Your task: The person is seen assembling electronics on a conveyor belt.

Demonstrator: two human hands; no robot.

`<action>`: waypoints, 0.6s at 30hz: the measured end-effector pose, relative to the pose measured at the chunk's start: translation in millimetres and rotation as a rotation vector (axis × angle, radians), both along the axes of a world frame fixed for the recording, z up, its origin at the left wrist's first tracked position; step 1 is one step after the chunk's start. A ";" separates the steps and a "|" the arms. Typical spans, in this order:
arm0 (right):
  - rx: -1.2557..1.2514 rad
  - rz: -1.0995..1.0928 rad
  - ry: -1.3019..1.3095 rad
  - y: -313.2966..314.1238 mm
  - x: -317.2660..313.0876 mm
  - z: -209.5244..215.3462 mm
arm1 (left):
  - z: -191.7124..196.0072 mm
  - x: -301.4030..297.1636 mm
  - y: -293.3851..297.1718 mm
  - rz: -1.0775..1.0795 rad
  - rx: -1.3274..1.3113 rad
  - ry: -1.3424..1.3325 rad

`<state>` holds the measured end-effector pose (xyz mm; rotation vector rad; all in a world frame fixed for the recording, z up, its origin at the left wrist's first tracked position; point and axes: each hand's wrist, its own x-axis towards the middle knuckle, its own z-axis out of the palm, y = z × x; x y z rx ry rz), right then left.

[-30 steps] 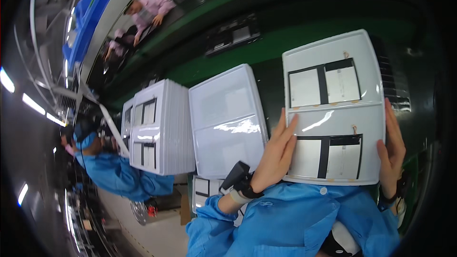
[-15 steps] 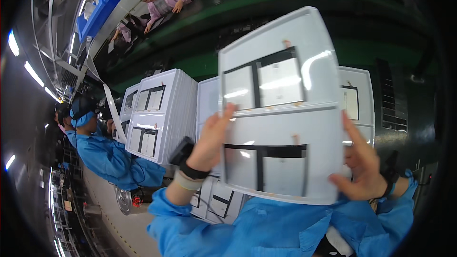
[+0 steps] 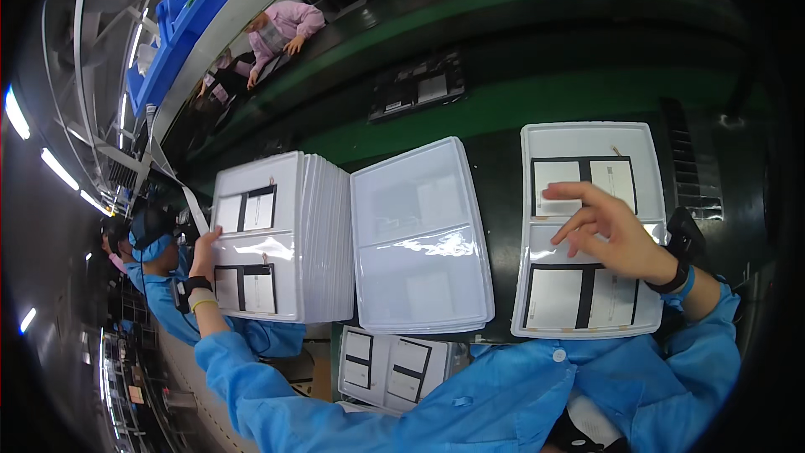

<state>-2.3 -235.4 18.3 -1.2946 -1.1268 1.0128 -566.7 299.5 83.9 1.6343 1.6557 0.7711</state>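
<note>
On the dark green work surface (image 3: 503, 109), three groups of white moulded plastic trays lie side by side. At right, a single filled tray (image 3: 592, 231) lies flat, carrying two rows of pale rectangular panels framed by black strips. The right hand (image 3: 616, 231) rests open on this tray, palm down, fingers spread and pointing left across the divide between the upper and lower rows; it grips nothing, and a dark wristband sits at the blue sleeve cuff. At centre, a pile of empty trays (image 3: 419, 239), glossy and without panels, lies just beside the filled tray, a strip of dark surface between them. At left, a tall stack of filled trays (image 3: 281, 239) stands touching the central pile; its top tray shows the same black-framed panels. The left hand (image 3: 204, 253) lies against the left edge of this stack, fingers curled over the rim of the top tray, a dark band and a yellow band at the wrist; whether it clamps the rim or only touches it cannot be told. Both hands are well apart, one at each end of the row. Near the person, below the table edge, a further filled tray (image 3: 394, 369) is partly visible. Far left, other workers in pink coats (image 3: 281, 29) sit along the green line beneath blue bins (image 3: 168, 42); another in blue (image 3: 155, 239) stands at left.
</note>
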 end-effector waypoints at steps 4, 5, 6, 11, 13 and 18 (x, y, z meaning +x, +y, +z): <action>0.030 -0.181 0.037 -10.5 24.9 -19.2 | -53.8 -11.6 45.6 -0.129 0.426 0.439; 0.040 -0.238 0.025 -13.0 31.8 -23.1 | -63.9 -12.1 49.0 -0.158 0.426 0.540; 0.050 -0.294 0.012 -14.3 37.9 -26.3 | -72.8 -14.0 51.3 -0.157 0.420 0.538; 0.076 -0.474 -0.067 -25.1 72.6 -42.7 | -72.3 47.6 14.8 -0.029 0.555 0.619; 0.081 -0.506 -0.076 -24.1 88.4 -46.0 | -71.6 54.8 12.1 0.029 0.524 0.798; 0.213 -0.669 -0.204 -16.0 134.2 -55.1 | -81.9 48.9 34.7 -0.010 0.504 0.685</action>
